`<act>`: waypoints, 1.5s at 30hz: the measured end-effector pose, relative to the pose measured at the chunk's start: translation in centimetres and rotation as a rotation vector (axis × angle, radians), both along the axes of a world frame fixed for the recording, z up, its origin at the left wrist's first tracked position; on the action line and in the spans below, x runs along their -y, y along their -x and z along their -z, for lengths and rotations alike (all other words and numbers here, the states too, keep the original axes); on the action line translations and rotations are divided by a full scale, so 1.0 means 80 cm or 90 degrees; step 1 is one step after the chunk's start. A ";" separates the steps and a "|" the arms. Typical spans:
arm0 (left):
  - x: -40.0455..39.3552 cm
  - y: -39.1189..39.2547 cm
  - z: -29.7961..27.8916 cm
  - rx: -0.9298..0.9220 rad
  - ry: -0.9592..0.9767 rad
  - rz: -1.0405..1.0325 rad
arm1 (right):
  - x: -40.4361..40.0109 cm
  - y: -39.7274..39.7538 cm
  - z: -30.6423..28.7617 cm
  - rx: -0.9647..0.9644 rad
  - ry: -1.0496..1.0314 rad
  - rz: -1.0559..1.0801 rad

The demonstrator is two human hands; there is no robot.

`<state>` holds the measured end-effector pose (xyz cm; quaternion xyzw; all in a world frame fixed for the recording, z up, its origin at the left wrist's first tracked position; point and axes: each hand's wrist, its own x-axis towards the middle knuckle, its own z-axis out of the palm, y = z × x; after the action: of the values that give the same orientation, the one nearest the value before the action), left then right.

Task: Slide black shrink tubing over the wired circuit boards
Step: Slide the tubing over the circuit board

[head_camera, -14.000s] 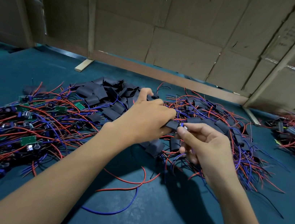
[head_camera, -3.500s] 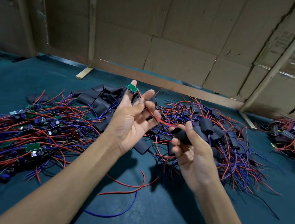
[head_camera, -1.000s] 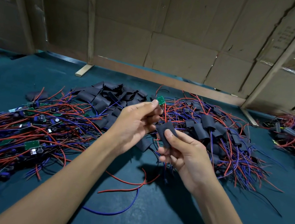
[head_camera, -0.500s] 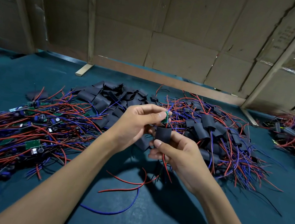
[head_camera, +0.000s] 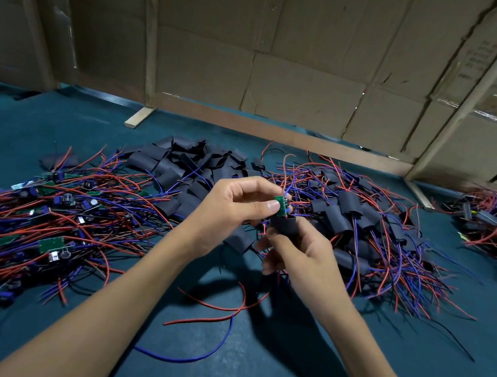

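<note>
Bare boards with red and blue wires (head_camera: 44, 223) lie heaped at the left, probably the ones waiting for a sleeve. Above them sits a pile of black tubing (head_camera: 187, 160) within easy reach. The left hand (head_camera: 231, 211) pinches a small green board (head_camera: 280, 205) by its top, seemingly to steer it straight down. Just below, touching it, the right hand (head_camera: 302, 253) grips a black sleeve (head_camera: 283, 225) with its mouth upward; the board's lower end looks just inside. Sleeved boards (head_camera: 357, 223) pile up at the right.
</note>
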<state>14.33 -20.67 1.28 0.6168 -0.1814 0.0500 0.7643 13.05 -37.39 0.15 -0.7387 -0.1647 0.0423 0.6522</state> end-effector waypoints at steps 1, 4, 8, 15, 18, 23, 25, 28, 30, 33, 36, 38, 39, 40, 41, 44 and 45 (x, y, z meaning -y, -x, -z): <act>0.000 0.001 0.000 0.000 -0.004 0.007 | 0.000 0.001 0.000 0.003 0.017 0.004; 0.001 0.003 -0.001 0.006 -0.019 0.010 | 0.000 0.004 0.001 0.049 0.096 0.034; 0.003 0.002 0.002 0.006 -0.029 0.010 | -0.002 0.005 0.001 0.080 0.119 0.088; 0.013 0.009 0.001 -0.007 -0.056 0.019 | 0.003 0.000 0.000 0.099 0.170 0.124; 0.016 0.012 -0.001 -0.006 -0.048 0.029 | 0.005 -0.001 0.001 0.106 0.197 0.128; 0.019 0.015 -0.004 0.017 -0.082 0.045 | 0.004 0.001 0.000 0.098 0.192 0.123; 0.019 0.015 -0.004 0.020 -0.103 0.051 | 0.004 0.002 -0.002 0.098 0.172 0.121; 0.020 0.018 -0.006 0.009 -0.090 0.060 | 0.003 0.004 -0.002 0.080 0.146 0.119; 0.020 0.019 -0.007 0.038 -0.106 0.042 | 0.003 0.004 -0.003 0.076 0.137 0.121; 0.020 0.018 -0.008 0.117 -0.159 -0.006 | 0.006 0.004 -0.003 0.077 0.139 0.121; 0.023 0.016 -0.011 0.048 -0.098 0.032 | 0.009 0.004 -0.003 0.096 0.138 0.121; 0.026 0.017 -0.013 -0.047 -0.029 0.093 | 0.009 0.006 -0.005 0.107 0.124 0.108; 0.027 0.016 -0.014 -0.085 0.005 0.118 | 0.007 0.008 -0.007 0.109 0.109 0.097; 0.025 0.016 -0.016 -0.115 0.042 0.143 | 0.003 0.011 -0.012 0.103 0.074 0.082; 0.021 0.016 -0.018 -0.139 0.085 0.164 | -0.003 0.014 -0.018 0.086 0.019 0.064; 0.002 0.011 -0.027 -0.192 0.222 0.148 | -0.022 0.023 -0.062 0.044 -0.131 0.034; -0.007 0.008 -0.030 -0.205 0.255 0.100 | -0.023 0.025 -0.082 0.073 -0.129 0.031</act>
<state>13.71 -20.15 3.69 0.4371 -0.0911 -0.0735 0.8918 11.08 -35.55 6.71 -0.6738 -0.1873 -0.0330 0.7140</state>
